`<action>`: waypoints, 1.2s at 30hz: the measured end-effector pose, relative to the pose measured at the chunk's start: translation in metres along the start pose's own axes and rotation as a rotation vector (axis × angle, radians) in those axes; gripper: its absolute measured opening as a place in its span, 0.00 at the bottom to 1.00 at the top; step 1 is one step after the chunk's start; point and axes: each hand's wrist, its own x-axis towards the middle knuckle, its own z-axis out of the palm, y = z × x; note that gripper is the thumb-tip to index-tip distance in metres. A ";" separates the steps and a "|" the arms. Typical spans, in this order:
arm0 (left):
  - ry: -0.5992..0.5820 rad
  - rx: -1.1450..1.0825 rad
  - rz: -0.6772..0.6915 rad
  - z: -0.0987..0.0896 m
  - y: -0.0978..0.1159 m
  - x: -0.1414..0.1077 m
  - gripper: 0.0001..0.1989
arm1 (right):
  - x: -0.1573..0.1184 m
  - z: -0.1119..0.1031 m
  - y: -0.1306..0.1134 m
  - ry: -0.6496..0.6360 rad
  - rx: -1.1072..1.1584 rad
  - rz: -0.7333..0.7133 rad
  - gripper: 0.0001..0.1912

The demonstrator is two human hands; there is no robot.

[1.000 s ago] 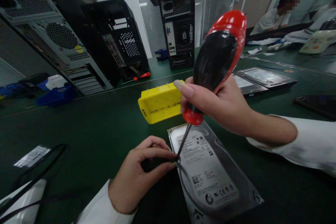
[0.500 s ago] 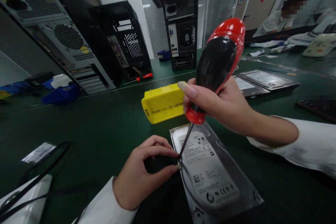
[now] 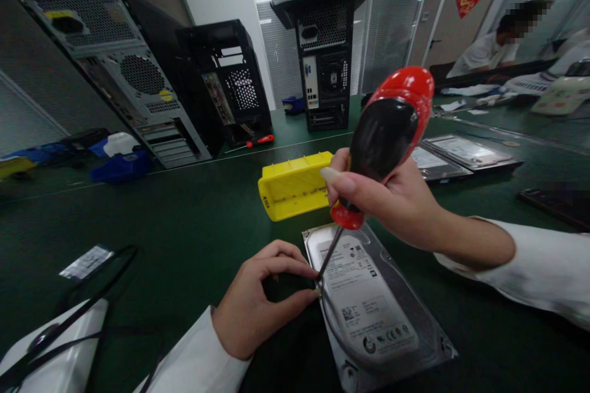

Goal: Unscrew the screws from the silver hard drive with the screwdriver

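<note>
At left on the green tabletop, the left hand has its thumb and fingertips around the tip of a screwdriver; whether that grip pinches anything, I cannot tell. Directly to its right lies a label-up hard disk drive, its long axis slanting from far left to near right. The left hand is nearer, right at the drive's left edge. The screwdriver leans up and rightward to the right hand, whose grip is wrapped around the handle; the drive lies below this grip, toward the wearer.
</note>
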 end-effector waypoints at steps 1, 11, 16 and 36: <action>0.000 0.001 0.000 0.000 0.000 0.000 0.06 | 0.000 0.000 0.001 0.008 0.000 0.003 0.11; 0.005 0.004 0.012 0.001 -0.004 -0.001 0.06 | -0.001 0.002 -0.001 -0.031 0.067 0.033 0.09; 0.008 0.012 0.025 0.001 -0.003 -0.001 0.06 | -0.001 0.006 0.000 -0.011 0.061 0.022 0.10; 0.002 0.006 0.031 0.002 -0.002 0.000 0.05 | 0.014 0.013 -0.006 -0.140 -0.231 -0.023 0.21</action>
